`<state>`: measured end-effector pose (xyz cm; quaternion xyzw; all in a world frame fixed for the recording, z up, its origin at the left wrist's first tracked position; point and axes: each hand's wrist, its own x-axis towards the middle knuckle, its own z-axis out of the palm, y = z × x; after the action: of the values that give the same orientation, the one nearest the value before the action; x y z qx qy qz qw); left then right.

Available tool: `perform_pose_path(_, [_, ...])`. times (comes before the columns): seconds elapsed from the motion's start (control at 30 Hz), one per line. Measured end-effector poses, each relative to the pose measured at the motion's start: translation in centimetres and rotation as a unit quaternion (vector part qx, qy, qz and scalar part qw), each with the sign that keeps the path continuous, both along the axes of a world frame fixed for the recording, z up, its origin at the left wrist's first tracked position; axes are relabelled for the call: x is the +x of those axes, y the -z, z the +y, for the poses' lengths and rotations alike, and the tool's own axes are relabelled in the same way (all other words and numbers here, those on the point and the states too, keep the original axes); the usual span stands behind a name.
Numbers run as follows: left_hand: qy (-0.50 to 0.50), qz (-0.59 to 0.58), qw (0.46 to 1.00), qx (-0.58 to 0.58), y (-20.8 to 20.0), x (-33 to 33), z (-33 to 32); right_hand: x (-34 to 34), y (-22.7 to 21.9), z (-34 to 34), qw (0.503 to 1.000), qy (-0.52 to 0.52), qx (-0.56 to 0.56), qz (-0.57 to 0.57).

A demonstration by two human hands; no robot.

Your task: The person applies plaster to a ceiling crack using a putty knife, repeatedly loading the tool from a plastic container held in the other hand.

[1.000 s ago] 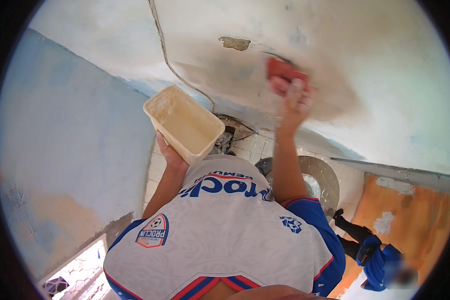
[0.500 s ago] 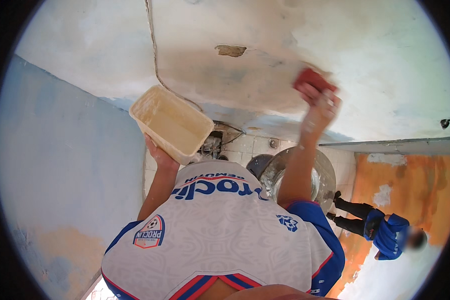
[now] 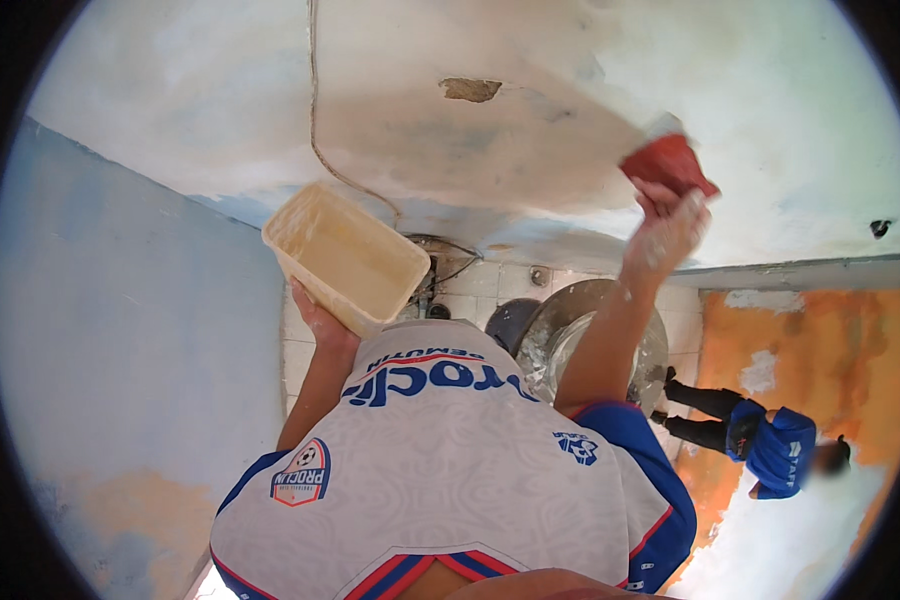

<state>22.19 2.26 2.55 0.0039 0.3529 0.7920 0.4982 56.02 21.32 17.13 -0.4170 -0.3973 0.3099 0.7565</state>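
My left hand (image 3: 322,318) is closed on the near side of a cream rectangular plastic tub (image 3: 288,262), which tilts with its mouth toward me. Whitish smears coat the tub's inner walls, and a pale layer covers its bottom. Raised at the right, my right hand (image 3: 667,232), spotted with white, grips a flat red putty scraper (image 3: 672,165). The scraper's far edge is at the patchy white wall (image 3: 530,190); slight blur hides whether it presses on the surface. A greyish-white patch shows just beyond that edge.
A broken hole (image 3: 472,90) and a hanging cable (image 3: 314,100) mark the wall ahead. Below stand a large round, smeared basin (image 3: 653,350) and a dark bucket (image 3: 508,318) on pale tiles. A blue wall (image 3: 150,300) rises at left. Another person (image 3: 775,450) in blue stands at right near an orange wall.
My right hand has moved right with the red scraper, whose flat face now shows more. The tub in my left hand has shifted only slightly.
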Motion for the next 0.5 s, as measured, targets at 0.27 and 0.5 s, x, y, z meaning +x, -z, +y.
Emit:
perform_pose_path(0.27, [0.054, -0.04, 0.997, 0.025, -0.6, 0.8, 1.2, -11.1, 2.1, 0.2, 0.982, -0.185, -0.044, 0.003])
perform_pose_path(0.5, [0.017, 0.003, 1.0, -0.011, -0.3, 0.5, 0.6, 0.5, -1.4, -3.0, 0.999, 0.021, 0.03, 0.009])
